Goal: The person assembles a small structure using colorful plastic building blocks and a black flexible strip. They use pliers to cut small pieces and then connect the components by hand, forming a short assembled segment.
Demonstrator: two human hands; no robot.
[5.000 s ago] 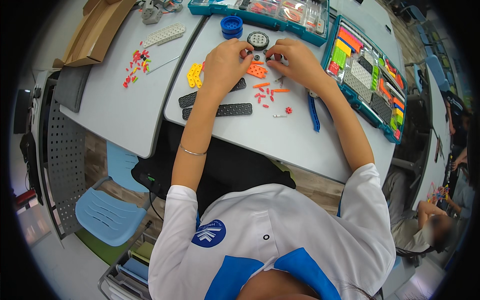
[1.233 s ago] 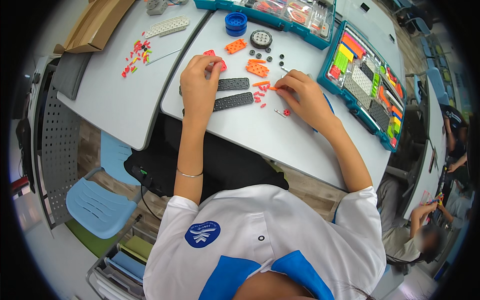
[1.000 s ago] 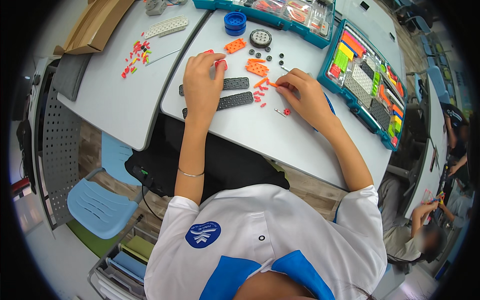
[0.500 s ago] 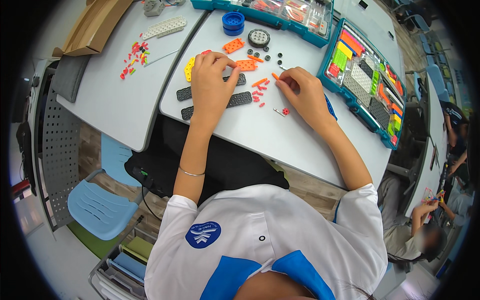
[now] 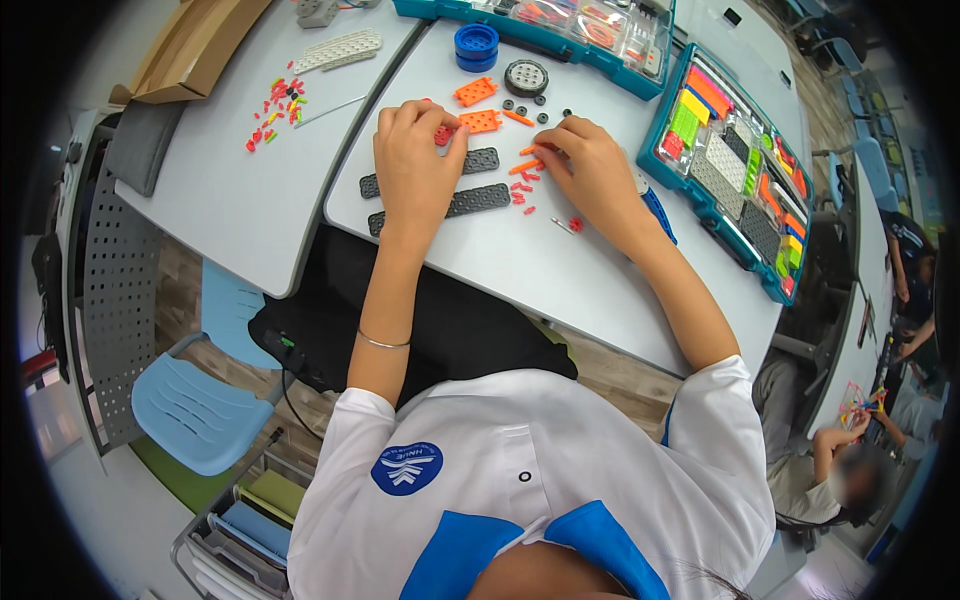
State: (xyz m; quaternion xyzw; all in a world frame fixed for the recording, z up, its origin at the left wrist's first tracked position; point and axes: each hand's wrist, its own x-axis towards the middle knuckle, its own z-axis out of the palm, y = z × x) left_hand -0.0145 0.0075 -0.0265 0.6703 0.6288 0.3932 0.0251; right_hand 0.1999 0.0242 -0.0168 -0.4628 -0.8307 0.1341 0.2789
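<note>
With fingers and thumb closed together, my left hand (image 5: pixel 416 165) grips the left end of a flat orange plate (image 5: pixel 481 121) with holes. A small red piece (image 5: pixel 442 135) shows in the gap between its thumb and fingers. My right hand (image 5: pixel 592 180) pinches a thin orange peg (image 5: pixel 528 151) at its tip. Just beneath that lies a second orange peg (image 5: pixel 524 167), with several small pink-red pins (image 5: pixel 521 187) around it. Two dark grey perforated beams (image 5: pixel 478 201) lie partly under my left hand and wrist. Another orange plate (image 5: pixel 475 92) rests above the gripped one.
Beyond the hands stand blue wheel rims (image 5: pixel 476 47) and a black-tyred wheel (image 5: pixel 526 77). Two teal cases of parts (image 5: pixel 655 165) border the table. A metal pin and red gear (image 5: pixel 575 225) lie near my right wrist. Loose pieces (image 5: pixel 270 115) cover part of the left table.
My right hand has moved left with the orange peg, bringing it beside the other peg. My left hand has shifted the orange plate slightly left and away from me.
</note>
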